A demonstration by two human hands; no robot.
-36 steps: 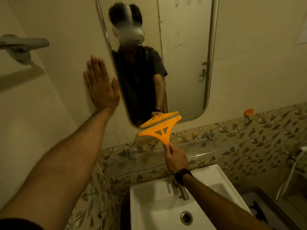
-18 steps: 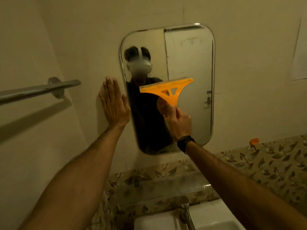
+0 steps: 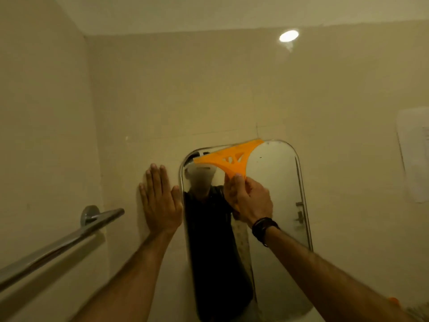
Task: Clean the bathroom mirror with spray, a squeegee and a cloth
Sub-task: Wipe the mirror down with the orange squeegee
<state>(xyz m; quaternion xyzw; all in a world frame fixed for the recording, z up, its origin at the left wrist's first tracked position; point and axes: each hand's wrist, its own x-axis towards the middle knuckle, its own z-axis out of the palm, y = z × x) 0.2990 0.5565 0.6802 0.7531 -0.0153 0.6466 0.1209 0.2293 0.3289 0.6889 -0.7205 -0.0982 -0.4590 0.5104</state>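
the right hand (image 3: 249, 201) pinches the stem of the orange squeegee (image 3: 228, 160), thumb and fingertips closed on the handle, with the blade fanned out above the fingers and laid across the top edge of the mirror (image 3: 274, 194), tilted up to the right. the left hand (image 3: 161, 201) lies flat on the wall (image 3: 130, 112) just beside the mirror's left rim, fingers straight and close together, gripping nothing. to do this stroke well, level the blade, keep even pressure along its whole edge, and draw it down toward the wrist in one unbroken pull, so no streak is left.
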